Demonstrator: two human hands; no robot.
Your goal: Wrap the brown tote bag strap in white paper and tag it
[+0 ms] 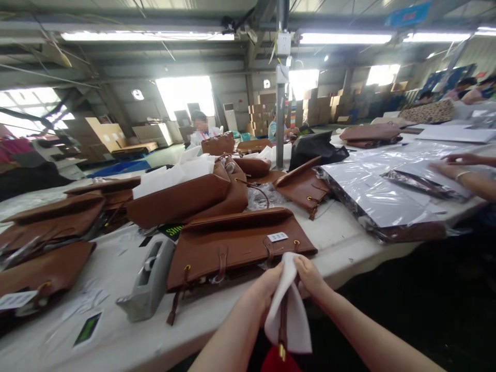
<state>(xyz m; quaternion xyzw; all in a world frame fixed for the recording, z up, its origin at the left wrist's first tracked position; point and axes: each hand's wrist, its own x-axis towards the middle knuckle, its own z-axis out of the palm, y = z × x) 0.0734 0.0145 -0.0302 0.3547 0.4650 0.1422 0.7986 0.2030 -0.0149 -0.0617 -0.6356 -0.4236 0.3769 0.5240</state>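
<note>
Left hand: my left hand (267, 287) is pinched shut on the near edge of the white wrap (289, 310), at the edge of the surface (349, 227).
Right hand: my right hand (310, 276) is closed on the same wrap from the other side, fingers curled over the top fold.
Strap: a brown strap (284, 323) runs down inside the wrap, its gold tip showing at the bottom; it hangs off the surface edge, below the bag (236, 245).
Step, as I judge it: wrapping the strap. I'd keep the fold tight against the leather, thumbs opposed, so the sheet doesn't slip off.
Risk: pulling hard could drag the bag toward me.
Bag: lies flat, a small white label (277, 236) on top.
Beside it: a grey tape dispenser (149, 281) to the left, more brown bags beyond.
Far right: another person's hands on plastic-wrapped packs (383, 199).
</note>
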